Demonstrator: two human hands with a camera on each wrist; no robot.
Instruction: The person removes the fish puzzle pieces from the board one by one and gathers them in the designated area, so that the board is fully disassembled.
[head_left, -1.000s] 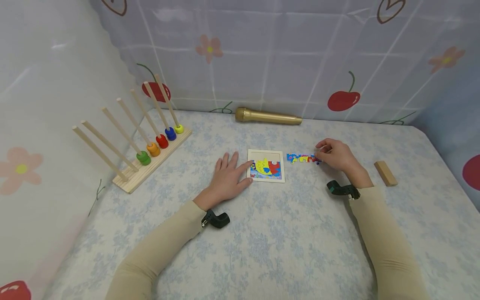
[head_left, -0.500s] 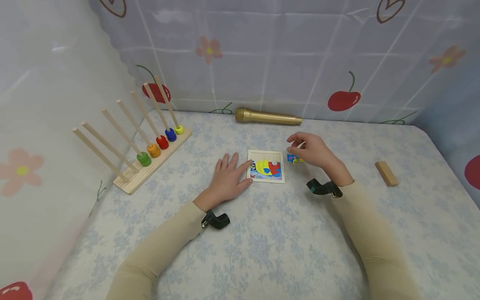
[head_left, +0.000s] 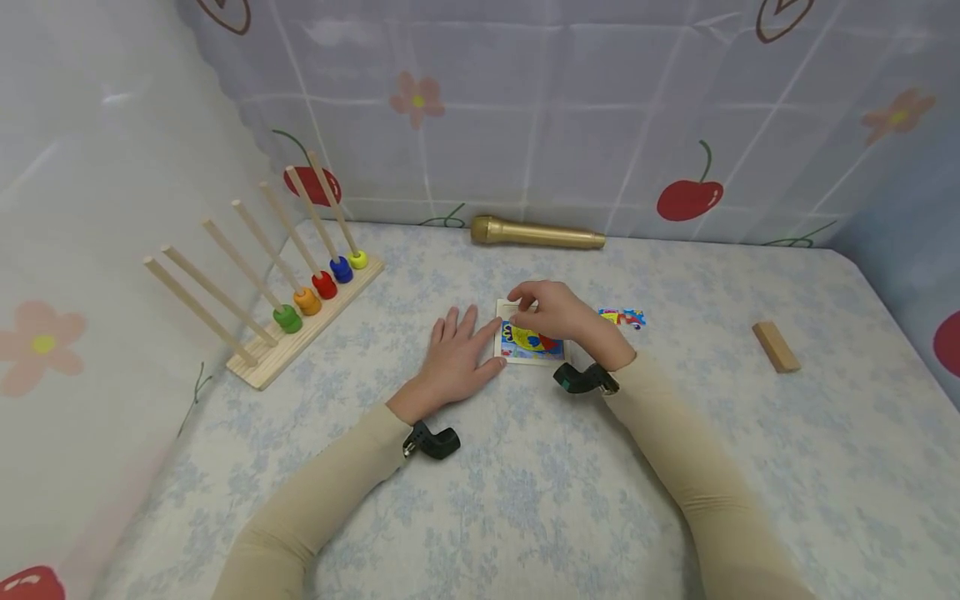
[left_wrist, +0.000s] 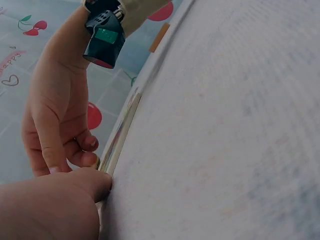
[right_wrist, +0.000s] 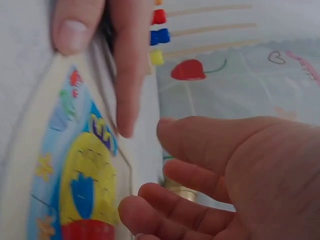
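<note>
A small square jigsaw puzzle (head_left: 535, 350) with a yellow, red and blue fish picture lies in a pale wooden frame. My left hand (head_left: 455, 364) rests with fingers spread at its left side; index fingertip and thumb touch the frame's edge. Over the upper part of the puzzle hovers my right hand (head_left: 558, 312), fingers loosely bent. In the right wrist view a gap separates its thumb (right_wrist: 200, 140) from the fingers, and no piece shows there. Loose puzzle pieces (head_left: 622, 317) lie right of the frame, partly hidden behind the right hand.
To the left stands a wooden rack of pegs (head_left: 300, 325) with coloured rings. A gold microphone (head_left: 536, 232) lies at the back of the table. A wooden block (head_left: 776, 347) is at the far right. Patterned curtain (head_left: 540, 108) hangs behind.
My right hand has moved left, from the loose pieces to above the puzzle, uncovering the right-hand pieces. The left hand has stayed in place.
</note>
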